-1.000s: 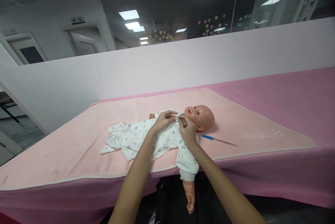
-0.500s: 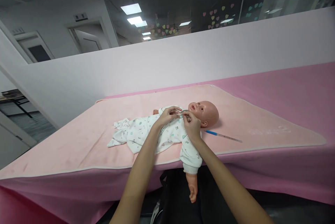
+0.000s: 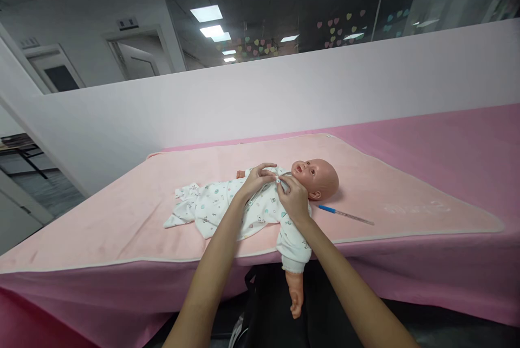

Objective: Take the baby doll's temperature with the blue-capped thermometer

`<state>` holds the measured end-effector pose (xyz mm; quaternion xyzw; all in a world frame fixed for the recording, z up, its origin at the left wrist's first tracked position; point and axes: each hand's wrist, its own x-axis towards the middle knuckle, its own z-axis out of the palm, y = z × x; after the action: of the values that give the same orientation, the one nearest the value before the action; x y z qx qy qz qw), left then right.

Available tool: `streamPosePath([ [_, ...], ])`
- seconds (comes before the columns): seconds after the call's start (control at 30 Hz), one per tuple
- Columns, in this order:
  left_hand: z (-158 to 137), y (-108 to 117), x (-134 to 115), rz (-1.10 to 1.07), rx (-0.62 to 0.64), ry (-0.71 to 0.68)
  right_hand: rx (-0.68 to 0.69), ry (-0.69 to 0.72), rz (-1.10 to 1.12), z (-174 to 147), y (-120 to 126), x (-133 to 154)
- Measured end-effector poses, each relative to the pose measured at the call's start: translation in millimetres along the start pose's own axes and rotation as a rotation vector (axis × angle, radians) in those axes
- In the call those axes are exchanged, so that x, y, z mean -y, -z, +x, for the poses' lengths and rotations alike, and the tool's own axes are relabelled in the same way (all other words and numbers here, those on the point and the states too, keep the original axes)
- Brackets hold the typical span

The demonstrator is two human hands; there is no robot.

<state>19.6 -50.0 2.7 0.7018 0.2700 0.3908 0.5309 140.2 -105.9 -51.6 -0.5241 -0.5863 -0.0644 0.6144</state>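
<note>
A baby doll [image 3: 325,179] lies on its back, head to the right, one arm hanging over the table's front edge. It wears a white patterned baby outfit [image 3: 217,204]. At the doll's upper chest, just below the chin, my left hand [image 3: 258,180] pinches the outfit's front edge between thumb and fingers. My right hand [image 3: 294,196] grips the same front edge close by, fingertips nearly meeting those of the left. A small pale fastening shows between the fingertips; its exact kind is hard to make out.
A thermometer [image 3: 345,214] with a blue end lies beside the doll's head. Under both is a peach blanket [image 3: 406,191] on a pink table cover [image 3: 467,136]. A white partition [image 3: 284,93] rises behind the table.
My right hand has shifted slightly left and down along the neckline, its fingers re-placed nearer the left fingertips. The view has tilted slightly. Doll and thermometer lie as before.
</note>
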Motion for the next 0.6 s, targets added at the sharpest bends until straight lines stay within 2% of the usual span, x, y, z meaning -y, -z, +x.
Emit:
streamPosePath([
  [0.23, 0.7, 2.6, 3.8, 0.030, 0.033, -0.011, 0.023, 0.014, 0.000, -0.8, -2.5, -4.5],
  [0.4, 3.6, 3.1, 6.4, -0.007, 0.046, 0.024, -0.019, 0.001, 0.003, -1.0, -3.5, -3.0],
  [0.6, 6.2, 3.7, 8.5, -0.072, 0.059, 0.072, 0.009, 0.020, -0.017, -1.6, -4.1, -4.3],
])
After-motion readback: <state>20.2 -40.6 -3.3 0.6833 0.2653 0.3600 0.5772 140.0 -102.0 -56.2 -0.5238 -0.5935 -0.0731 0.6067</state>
